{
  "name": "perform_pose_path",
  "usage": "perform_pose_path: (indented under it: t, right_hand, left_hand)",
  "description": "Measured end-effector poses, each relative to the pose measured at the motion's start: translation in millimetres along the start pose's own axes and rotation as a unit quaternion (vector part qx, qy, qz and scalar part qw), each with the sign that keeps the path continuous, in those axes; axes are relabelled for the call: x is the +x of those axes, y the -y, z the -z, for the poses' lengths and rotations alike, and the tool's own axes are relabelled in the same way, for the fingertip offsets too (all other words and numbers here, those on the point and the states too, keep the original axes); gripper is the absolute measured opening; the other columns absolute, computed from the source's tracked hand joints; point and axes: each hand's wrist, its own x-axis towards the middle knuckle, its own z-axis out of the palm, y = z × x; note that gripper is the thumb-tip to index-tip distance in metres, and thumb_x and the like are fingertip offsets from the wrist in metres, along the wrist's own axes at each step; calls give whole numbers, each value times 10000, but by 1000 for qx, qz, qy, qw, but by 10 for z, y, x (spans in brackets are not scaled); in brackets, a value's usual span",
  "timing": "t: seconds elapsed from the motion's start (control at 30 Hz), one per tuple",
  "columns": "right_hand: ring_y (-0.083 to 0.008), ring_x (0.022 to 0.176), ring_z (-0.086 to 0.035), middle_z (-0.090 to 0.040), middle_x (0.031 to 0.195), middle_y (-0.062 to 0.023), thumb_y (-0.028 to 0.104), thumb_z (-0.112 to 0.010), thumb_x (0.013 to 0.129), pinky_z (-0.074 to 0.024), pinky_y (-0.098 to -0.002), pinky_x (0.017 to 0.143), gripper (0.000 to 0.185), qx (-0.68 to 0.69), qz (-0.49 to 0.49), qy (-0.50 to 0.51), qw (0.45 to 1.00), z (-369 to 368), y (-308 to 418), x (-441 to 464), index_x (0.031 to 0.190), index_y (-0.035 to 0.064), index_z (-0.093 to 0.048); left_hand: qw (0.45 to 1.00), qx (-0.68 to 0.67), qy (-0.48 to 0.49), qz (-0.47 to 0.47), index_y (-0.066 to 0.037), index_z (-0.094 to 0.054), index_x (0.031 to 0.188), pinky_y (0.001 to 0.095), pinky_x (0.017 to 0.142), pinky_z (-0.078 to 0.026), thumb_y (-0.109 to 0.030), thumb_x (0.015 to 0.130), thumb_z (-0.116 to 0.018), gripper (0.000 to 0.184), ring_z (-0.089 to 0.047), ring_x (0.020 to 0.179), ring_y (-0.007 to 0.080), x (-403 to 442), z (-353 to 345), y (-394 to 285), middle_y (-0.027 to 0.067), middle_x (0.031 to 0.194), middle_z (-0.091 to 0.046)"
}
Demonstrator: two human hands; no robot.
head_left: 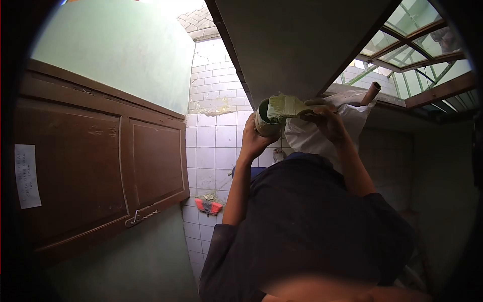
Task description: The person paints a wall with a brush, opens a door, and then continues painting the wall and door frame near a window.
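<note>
My left hand point(255, 141) is wrapped round a paint can point(264, 127), which tilts so that its dark green inside shows. In my right hand point(326, 121) is a wide paintbrush point(290, 106), gripped by its handle. The brush's pale green, paint-coated bristles lie over the rim of the can. Right beside my right hand is a white plastic sack point(312, 137), which hangs or stands below the brush; what it holds is hidden.
A brown panelled door point(75, 161) with a paper note point(27, 176) and a latch fills the left. Red-and-grey debris or a dustpan-like piece point(208, 205) lies on the white tiles point(205, 138). At upper right are a brown pipe-like end point(371, 94) and a framed window point(410, 43).
</note>
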Motion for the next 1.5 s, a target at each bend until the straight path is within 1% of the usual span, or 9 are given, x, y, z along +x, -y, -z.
perform_pose_path:
  t: [0.23,0.53,0.63,0.73,0.83,0.9,1.23,1.37,1.5]
  right_hand:
    - [-382,1157,-745,-698,1330,-233,135,-684,993,-615,-457,1037,443,-164,-20,-42,985,-90,343,65,1376,-82,-634]
    - [-271,1145,-750,-729,1257,-184,161,-709,1022,-619,-388,994,573,-241,-208,-23,948,-180,348,77,1500,-93,-520]
    - [-195,945,-739,-725,1110,-111,157,-733,1012,-618,-325,837,600,-136,-256,10,957,-93,83,109,1512,-65,-487]
    - [-92,708,-508,-576,912,-14,183,-574,1109,-441,-270,627,205,-17,-285,-53,957,-222,-158,196,1248,33,-557]
    - [-109,719,-518,-578,921,-14,168,-507,1124,-454,-270,651,151,-21,-273,-107,956,-166,-324,317,1205,52,-560]
    - [-120,728,-522,-575,919,-19,150,-514,1113,-456,-274,657,127,42,-269,-81,959,-32,-436,426,1187,59,-563]
    - [-139,715,-496,-550,920,-58,115,-525,1093,-453,-286,618,121,122,-221,-182,950,107,-524,819,1144,11,-558]
    - [-153,743,-511,-562,915,-61,89,-555,1056,-460,-306,651,120,142,-222,-91,960,-102,-204,666,1157,29,-578]
    - [-149,724,-496,-540,883,-50,74,-541,1047,-437,-293,620,85,145,-258,-169,940,29,-404,602,1115,30,-568]
  left_hand:
    - [999,35,-24,-8,-16,-585,1368,384,995,-569,-169,725,-961,761,-686,1160,227,215,-76,144,132,1284,-677]
    - [997,66,-41,-2,-30,-592,1365,393,996,-569,-173,719,-955,755,-687,1166,232,411,-22,428,126,1290,-680]
    - [999,25,-35,8,-36,-596,1361,393,994,-570,-171,716,-954,750,-692,1163,236,512,-27,570,125,1292,-685]
    - [998,31,-47,9,-41,-597,1359,392,986,-575,-168,718,-954,745,-698,1152,235,577,-11,676,120,1288,-693]
    - [995,81,-64,-5,-44,-594,1361,389,976,-583,-161,719,-957,747,-707,1133,229,593,21,793,115,1271,-706]
    - [995,37,-78,40,-39,-621,1355,430,1026,-548,-164,670,-952,771,-687,1184,316,573,21,961,147,1266,-693]
    - [988,49,-110,99,-45,-603,1369,435,1014,-553,-174,662,-982,812,-693,1173,319,221,121,1032,148,1271,-703]
    - [984,89,-125,92,-60,-589,1360,426,977,-577,-217,704,-983,782,-711,1159,279,151,185,935,143,1265,-722]
    - [982,86,-139,99,-67,-586,1354,429,970,-575,-229,701,-984,782,-712,1151,281,94,164,932,144,1257,-723]
